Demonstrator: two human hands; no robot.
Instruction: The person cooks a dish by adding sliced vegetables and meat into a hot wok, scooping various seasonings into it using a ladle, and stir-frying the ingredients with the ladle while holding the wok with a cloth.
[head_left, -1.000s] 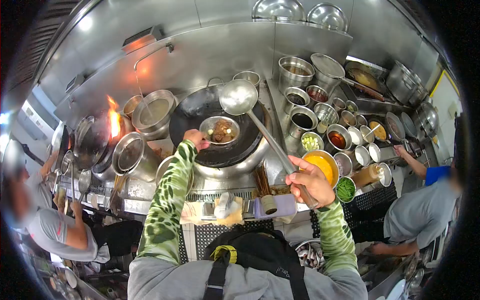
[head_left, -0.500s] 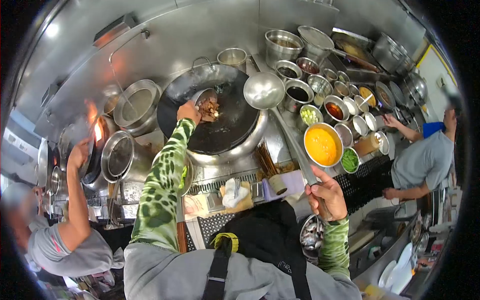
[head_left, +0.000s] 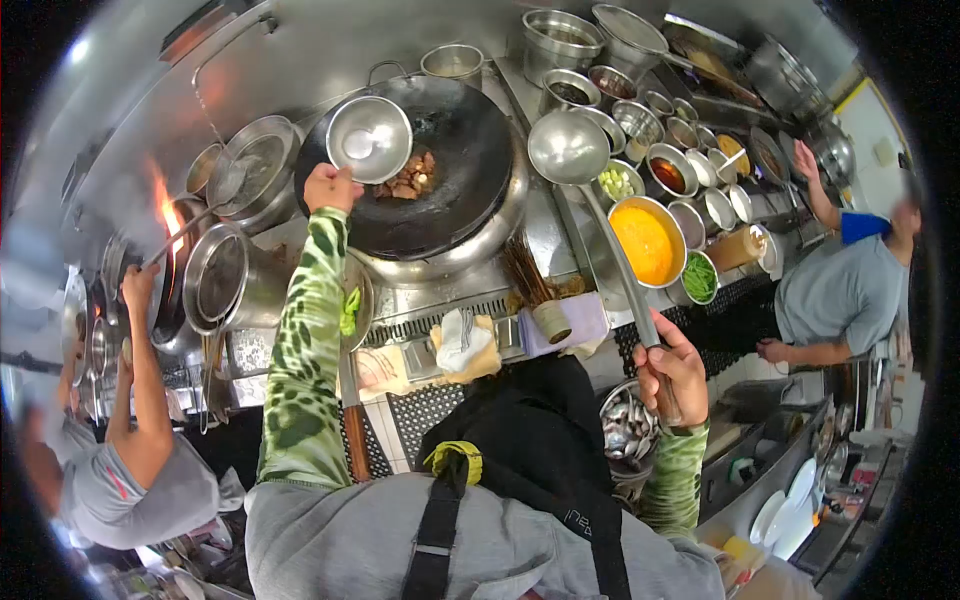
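Change since half a second ago: meat chunks (head_left: 412, 180) fully out, in wok (head_left: 465, 190); left hand (head_left: 333, 188) grips apparently emptied steel bowl (head_left: 369, 140) over wok. Right hand (head_left: 676, 370) wrapped round ladle (head_left: 568, 148), scoop right of wok. Steel counter (head_left: 560, 235): bamboo brush (head_left: 527, 272) wok's near side, yellow liquid (head_left: 646, 242) right. Flame (head_left: 166, 205) left.

A commercial kitchen: a wide round black wok (head_left: 460, 195) just past the left fingers (head_left: 338, 186), cylindrical silvery metal pots (head_left: 560, 66) beyond the right fingers (head_left: 648, 384), tall orange flame (head_left: 167, 208) leftward of both.
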